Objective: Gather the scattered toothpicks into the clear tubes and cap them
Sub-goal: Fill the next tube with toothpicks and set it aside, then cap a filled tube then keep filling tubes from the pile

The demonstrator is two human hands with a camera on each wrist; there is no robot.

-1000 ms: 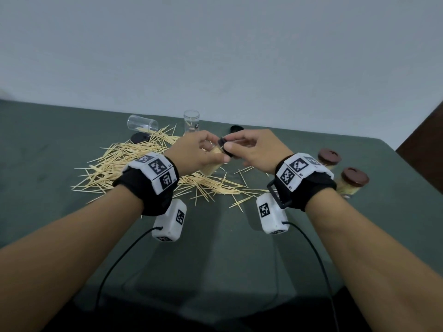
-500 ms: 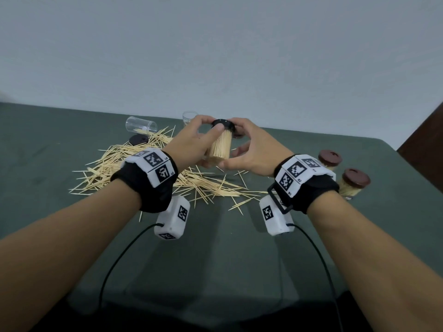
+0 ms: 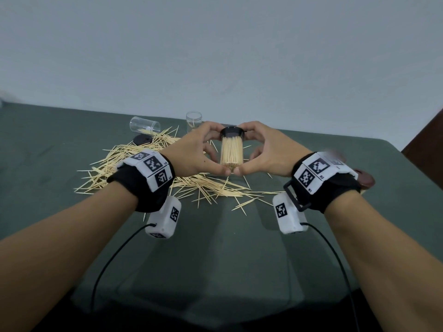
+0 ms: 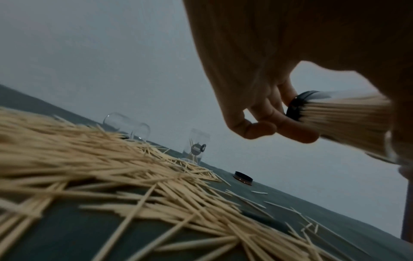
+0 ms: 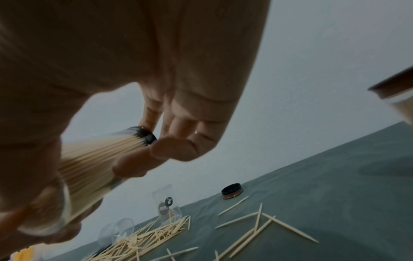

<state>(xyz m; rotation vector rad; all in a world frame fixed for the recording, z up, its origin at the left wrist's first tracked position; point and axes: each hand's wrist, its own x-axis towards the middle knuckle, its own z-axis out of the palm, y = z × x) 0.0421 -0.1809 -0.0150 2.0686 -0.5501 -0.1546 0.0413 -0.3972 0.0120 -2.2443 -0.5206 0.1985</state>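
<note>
A clear tube [image 3: 231, 153] packed with toothpicks is held upright above the table, between my two hands. A black cap [image 3: 232, 133] sits on its top. My left hand [image 3: 215, 149] and right hand [image 3: 249, 149] each grip it, forefinger on the cap and thumb under the base. The wrist views show the same tube [image 4: 344, 127] [image 5: 93, 162] and the cap [image 4: 297, 107] [image 5: 143, 135] among curled fingers. Loose toothpicks [image 3: 153, 168] lie in a pile on the green table [image 3: 215, 259] below and to the left.
An empty tube [image 3: 144, 125] lies on its side at the back left, near a black cap [image 3: 142, 140]. Another clear tube [image 3: 194, 118] stands upright behind my hands. A second loose cap [image 5: 232, 191] lies further right. A brown-capped tube [image 3: 364, 180] shows behind my right wrist.
The filled tube rose from just above the pile and now stands upright. The black cap, earlier pinched in my right hand, sits on its top, and both hands now clasp it.
</note>
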